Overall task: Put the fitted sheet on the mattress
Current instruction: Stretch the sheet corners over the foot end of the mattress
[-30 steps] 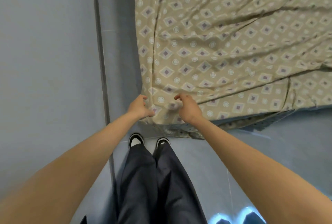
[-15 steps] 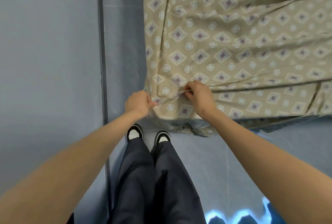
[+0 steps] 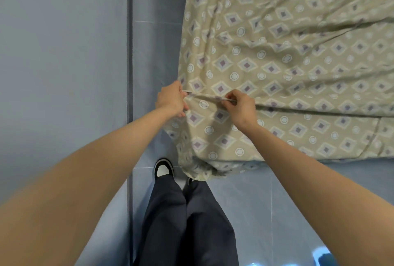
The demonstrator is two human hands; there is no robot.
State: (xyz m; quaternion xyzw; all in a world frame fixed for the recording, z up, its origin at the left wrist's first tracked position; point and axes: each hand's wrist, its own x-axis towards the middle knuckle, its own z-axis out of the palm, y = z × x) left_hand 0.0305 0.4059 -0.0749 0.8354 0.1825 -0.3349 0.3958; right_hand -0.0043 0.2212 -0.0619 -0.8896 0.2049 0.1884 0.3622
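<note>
One beige cotton fitted sheet with a purple-diamond and white-ring print (image 3: 287, 63) fills the view from twelve round to three o'clock, draped over the mattress, whose own surface is hidden. Half a second ago its near corner sat low and bunched close to the shoes; now that corner is drawn up and stretched taut, with the loose hem hanging at about six o'clock of the sheet, over the pale blue tiled floor (image 3: 251, 208).

Two bare arms reach in. The left hand (image 3: 170, 100), at nine o'clock of the corner, has risen since then and is closed on the fabric edge. The right hand (image 3: 239, 105), at three o'clock of it, pinches the same fold between thumb and fingers. One black-and-white shoe (image 3: 163, 168) shows clearly; the second is mostly hidden under the hem.
</note>
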